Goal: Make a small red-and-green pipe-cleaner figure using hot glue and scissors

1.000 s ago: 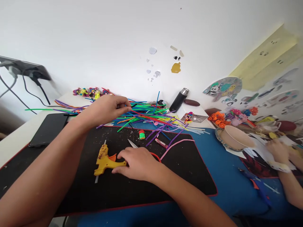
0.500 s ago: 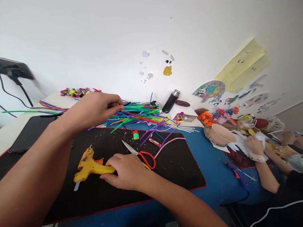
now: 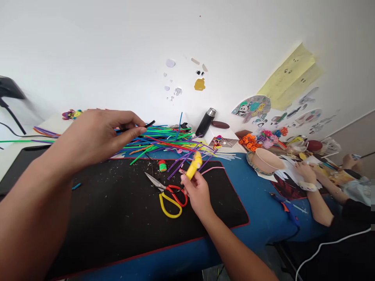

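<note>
My left hand (image 3: 102, 132) is raised at the left, its fingers closed on a short black pipe cleaner (image 3: 150, 123) whose tip sticks out past the fingertips. My right hand (image 3: 199, 193) grips a yellow glue gun (image 3: 193, 167), lifted above the mat and pointing away from me. Partly open scissors (image 3: 170, 205), with one red and one yellow handle, lie just left of that hand. Beyond them sits a small red and green coiled piece (image 3: 162, 166). A heap of coloured pipe cleaners (image 3: 158, 141) spreads behind, at the foot of the wall.
The black mat (image 3: 117, 222) lies on a blue table cover (image 3: 258, 212). A dark flask (image 3: 206, 123) leans by a white box. To the right are a bowl (image 3: 268, 160), a blue glue gun (image 3: 288, 210) and another person's hand (image 3: 306, 171) over papers.
The glue gun has been picked up off the mat and carried right, turned to point away. My left hand has shifted slightly left with the black pipe cleaner. The view has swung a little.
</note>
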Available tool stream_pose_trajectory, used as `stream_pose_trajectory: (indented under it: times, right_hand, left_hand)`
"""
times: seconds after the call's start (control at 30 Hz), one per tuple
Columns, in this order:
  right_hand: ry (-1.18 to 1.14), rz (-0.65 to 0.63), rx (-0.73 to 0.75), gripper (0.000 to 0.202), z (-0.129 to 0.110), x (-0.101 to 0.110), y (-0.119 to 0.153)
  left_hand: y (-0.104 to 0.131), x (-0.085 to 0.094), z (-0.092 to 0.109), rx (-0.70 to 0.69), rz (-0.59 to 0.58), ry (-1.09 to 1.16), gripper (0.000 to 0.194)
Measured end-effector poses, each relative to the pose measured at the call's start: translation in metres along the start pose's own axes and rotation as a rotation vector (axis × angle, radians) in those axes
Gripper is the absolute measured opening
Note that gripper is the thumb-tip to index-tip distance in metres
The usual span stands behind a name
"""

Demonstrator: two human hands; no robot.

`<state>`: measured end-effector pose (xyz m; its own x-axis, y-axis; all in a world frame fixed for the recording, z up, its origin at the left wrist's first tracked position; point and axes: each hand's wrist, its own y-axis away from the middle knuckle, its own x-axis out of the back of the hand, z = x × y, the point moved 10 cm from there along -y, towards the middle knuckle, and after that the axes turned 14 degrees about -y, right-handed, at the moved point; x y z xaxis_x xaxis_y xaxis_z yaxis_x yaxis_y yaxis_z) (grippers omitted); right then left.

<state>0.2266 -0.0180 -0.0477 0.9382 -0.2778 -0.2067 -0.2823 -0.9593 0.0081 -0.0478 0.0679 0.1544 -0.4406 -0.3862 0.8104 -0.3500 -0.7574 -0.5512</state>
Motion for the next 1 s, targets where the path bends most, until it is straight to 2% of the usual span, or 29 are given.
stream_pose_trajectory:
  times: [0.17, 0.27, 0.37, 0.53, 0.73, 1.0]
  right_hand:
    - [-0.060, 0.112, 0.023, 0.048, 0.005, 0.038, 0.003]
    - [-0.027, 0.159, 0.064, 0.049, -0.002, 0.058, 0.002]
    - [0.071, 0.162, 0.080, 0.048, -0.010, 0.076, 0.000]
    - [0.405, 0.134, 0.064, 0.048, -0.016, 0.096, 0.002]
    - [0.963, 0.100, 0.015, 0.045, -0.021, 0.093, 0.006]
    - [1.286, -0.029, -0.077, 0.041, -0.012, 0.075, 0.005]
  left_hand:
    - [0.000, 0.000, 0.002, 0.009, -0.010, 0.031, 0.037]
    - [-0.001, -0.005, 0.005, 0.009, -0.076, 0.001, 0.037]
    - [-0.002, -0.012, 0.007, 0.014, -0.145, -0.016, 0.037]
    - [-0.003, -0.014, 0.010, 0.005, -0.141, -0.010, 0.038]
    - [-0.004, -0.021, 0.013, -0.019, -0.184, -0.037, 0.040]
    - [-0.007, -0.031, 0.018, -0.042, -0.226, -0.056, 0.046]
